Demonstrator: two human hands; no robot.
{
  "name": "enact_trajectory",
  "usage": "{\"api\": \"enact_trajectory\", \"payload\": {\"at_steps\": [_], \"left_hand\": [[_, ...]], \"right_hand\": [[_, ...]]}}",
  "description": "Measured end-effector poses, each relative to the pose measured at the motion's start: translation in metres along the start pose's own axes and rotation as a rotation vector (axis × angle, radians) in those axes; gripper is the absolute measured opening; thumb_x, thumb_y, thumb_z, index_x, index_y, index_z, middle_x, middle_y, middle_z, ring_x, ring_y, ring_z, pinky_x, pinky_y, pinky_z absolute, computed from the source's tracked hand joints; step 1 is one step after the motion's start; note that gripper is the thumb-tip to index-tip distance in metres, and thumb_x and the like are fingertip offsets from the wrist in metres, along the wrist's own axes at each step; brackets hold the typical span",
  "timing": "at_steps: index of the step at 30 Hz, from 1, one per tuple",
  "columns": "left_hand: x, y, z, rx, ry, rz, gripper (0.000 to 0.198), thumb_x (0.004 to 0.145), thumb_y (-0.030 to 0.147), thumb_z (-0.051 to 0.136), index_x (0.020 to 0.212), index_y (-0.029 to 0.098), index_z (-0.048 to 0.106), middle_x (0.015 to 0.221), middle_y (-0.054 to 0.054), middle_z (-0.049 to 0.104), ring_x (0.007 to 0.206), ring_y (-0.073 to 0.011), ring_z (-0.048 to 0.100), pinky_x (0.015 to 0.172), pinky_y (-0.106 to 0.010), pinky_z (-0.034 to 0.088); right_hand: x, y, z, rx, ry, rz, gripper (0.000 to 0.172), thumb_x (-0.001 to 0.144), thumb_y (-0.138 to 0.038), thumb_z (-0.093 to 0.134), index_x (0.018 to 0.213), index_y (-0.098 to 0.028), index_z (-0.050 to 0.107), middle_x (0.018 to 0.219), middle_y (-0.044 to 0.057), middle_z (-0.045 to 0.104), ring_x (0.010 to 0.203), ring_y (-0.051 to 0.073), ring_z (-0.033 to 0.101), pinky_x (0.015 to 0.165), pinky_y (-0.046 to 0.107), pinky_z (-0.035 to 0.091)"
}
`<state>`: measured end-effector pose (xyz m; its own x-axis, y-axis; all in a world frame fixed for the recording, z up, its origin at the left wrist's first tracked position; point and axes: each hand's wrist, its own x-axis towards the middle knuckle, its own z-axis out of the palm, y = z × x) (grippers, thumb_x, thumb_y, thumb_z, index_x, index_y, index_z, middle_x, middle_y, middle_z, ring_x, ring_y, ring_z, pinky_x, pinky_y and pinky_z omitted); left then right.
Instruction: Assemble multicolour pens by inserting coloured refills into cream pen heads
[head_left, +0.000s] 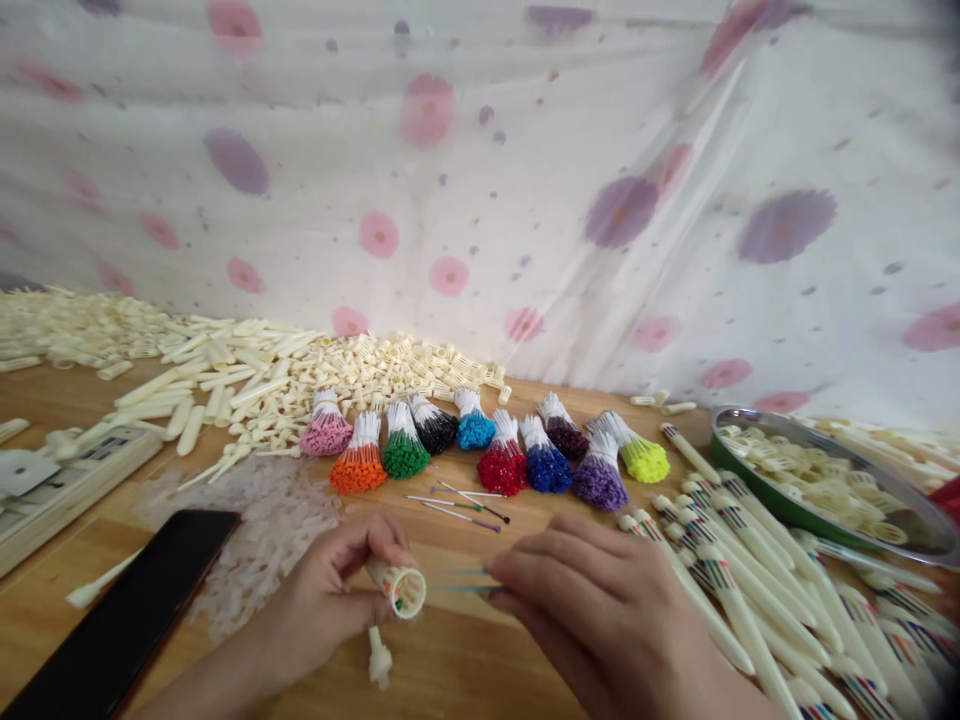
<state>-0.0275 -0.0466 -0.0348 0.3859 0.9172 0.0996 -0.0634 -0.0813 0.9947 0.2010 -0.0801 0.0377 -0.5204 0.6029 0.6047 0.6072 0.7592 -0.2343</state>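
Two hands meet low in the frame, just above the bench (465,685). The left hand (330,600) is curled round a cream pen barrel (397,587), grasping it by its rear part so that the open mouth faces the right of the frame; a few coloured tips show inside that mouth. The right hand (600,610), back upward and fingers pinched, grips thin refills (461,582). Their long axis runs nearly level, left to right, and their free ends sit just beside the barrel's mouth and in line with it. Whether they have entered it I cannot tell. The barrel thus lies directly left of the right hand.

Under the left hand a small cream cap (379,660) rests on the wood, and a dark phone (127,610) lies at lower left. At lower right, striped pens (750,590) lie heaped. Further back, loose refills (461,505) lie near a row of coloured refill bundles (502,455), with a green bowl (757,497) at the right and a pile of cream parts (247,370) at the left. A flowered cloth (525,150) hangs behind.
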Motion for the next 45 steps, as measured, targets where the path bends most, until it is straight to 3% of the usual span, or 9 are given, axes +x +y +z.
{"api": "enact_trajectory", "payload": {"at_steps": [5, 10, 15, 20, 26, 31, 35, 40, 45], "left_hand": [[0.004, 0.000, -0.003, 0.050, 0.114, 0.052, 0.019, 0.064, 0.011, 0.071, 0.065, 0.019, 0.054, 0.074, 0.003, 0.054, 0.070, -0.0135, 0.053, 0.065, -0.024, 0.040], [0.009, -0.002, -0.007, 0.110, 0.257, 0.129, 0.021, 0.062, 0.006, 0.067, 0.063, 0.020, 0.050, 0.072, 0.003, 0.054, 0.067, -0.0127, 0.052, 0.064, -0.023, 0.039], [0.013, -0.008, -0.009, 0.232, 0.287, 0.184, 0.019, 0.062, 0.004, 0.060, 0.062, 0.020, 0.050, 0.070, 0.003, 0.054, 0.065, -0.0132, 0.053, 0.062, -0.023, 0.039], [0.014, -0.019, -0.008, 0.292, 0.254, 0.223, 0.016, 0.065, 0.008, 0.059, 0.067, 0.021, 0.051, 0.072, 0.003, 0.054, 0.068, -0.0146, 0.054, 0.063, -0.023, 0.040], [0.013, -0.021, -0.003, 0.375, 0.239, 0.198, 0.017, 0.067, 0.007, 0.057, 0.069, 0.023, 0.052, 0.076, 0.004, 0.055, 0.072, -0.0153, 0.054, 0.067, -0.023, 0.041], [0.011, -0.018, 0.005, 0.355, 0.289, 0.077, 0.014, 0.060, 0.010, 0.061, 0.062, 0.022, 0.054, 0.070, 0.003, 0.057, 0.070, -0.0176, 0.056, 0.066, -0.026, 0.042], [0.017, -0.013, 0.004, 0.332, 0.338, 0.018, 0.012, 0.059, 0.016, 0.067, 0.062, 0.021, 0.055, 0.064, 0.003, 0.058, 0.064, -0.0176, 0.056, 0.060, -0.025, 0.044], [0.026, -0.010, 0.002, 0.297, 0.477, 0.008, 0.015, 0.063, 0.025, 0.068, 0.067, 0.021, 0.054, 0.069, 0.002, 0.061, 0.068, -0.0175, 0.059, 0.062, -0.025, 0.046], [0.021, -0.019, 0.010, 0.263, 0.557, 0.016, 0.013, 0.063, 0.026, 0.067, 0.068, 0.021, 0.057, 0.068, 0.002, 0.061, 0.068, -0.0174, 0.059, 0.061, -0.023, 0.046]], "right_hand": [[-0.005, 0.029, 0.031, -0.132, -0.152, 0.301, 0.008, 0.084, -0.016, 0.056, 0.081, -0.018, 0.063, 0.072, 0.002, 0.066, 0.067, 0.015, 0.060, 0.059, 0.024, 0.045], [-0.013, 0.049, 0.075, -0.264, -0.373, 0.356, 0.010, 0.071, -0.009, 0.068, 0.071, -0.017, 0.062, 0.075, 0.004, 0.068, 0.074, 0.020, 0.062, 0.062, 0.026, 0.046], [-0.011, 0.033, 0.071, -0.064, -0.140, 0.342, 0.019, 0.068, -0.008, 0.065, 0.079, -0.019, 0.054, 0.078, 0.003, 0.065, 0.073, 0.019, 0.060, 0.062, 0.028, 0.047], [-0.003, 0.006, 0.063, 0.246, 0.058, 0.007, 0.018, 0.079, -0.019, 0.053, 0.094, -0.022, 0.043, 0.088, 0.003, 0.067, 0.075, 0.017, 0.060, 0.065, 0.026, 0.048], [-0.002, 0.000, 0.078, 0.158, 0.013, 0.023, 0.028, 0.072, -0.019, 0.054, 0.097, -0.021, 0.043, 0.091, 0.005, 0.067, 0.069, 0.020, 0.057, 0.055, 0.029, 0.047], [-0.007, -0.001, 0.083, 0.276, -0.081, 0.209, 0.037, 0.058, -0.015, 0.061, 0.092, -0.020, 0.047, 0.079, 0.004, 0.063, 0.068, 0.020, 0.057, 0.055, 0.027, 0.047], [-0.003, 0.000, 0.071, 0.353, -0.148, 0.323, 0.039, 0.062, -0.014, 0.059, 0.099, -0.021, 0.048, 0.083, 0.004, 0.062, 0.069, 0.018, 0.058, 0.059, 0.027, 0.048], [0.040, 0.045, 0.050, 0.277, -0.172, 0.526, 0.023, 0.088, -0.021, 0.040, 0.111, -0.021, 0.044, 0.104, 0.004, 0.063, 0.081, 0.011, 0.061, 0.069, 0.021, 0.048], [0.092, 0.102, 0.078, -0.106, -0.406, 0.671, 0.020, 0.092, -0.029, 0.042, 0.103, -0.016, 0.054, 0.092, 0.005, 0.065, 0.085, 0.018, 0.062, 0.076, 0.033, 0.048]]}}
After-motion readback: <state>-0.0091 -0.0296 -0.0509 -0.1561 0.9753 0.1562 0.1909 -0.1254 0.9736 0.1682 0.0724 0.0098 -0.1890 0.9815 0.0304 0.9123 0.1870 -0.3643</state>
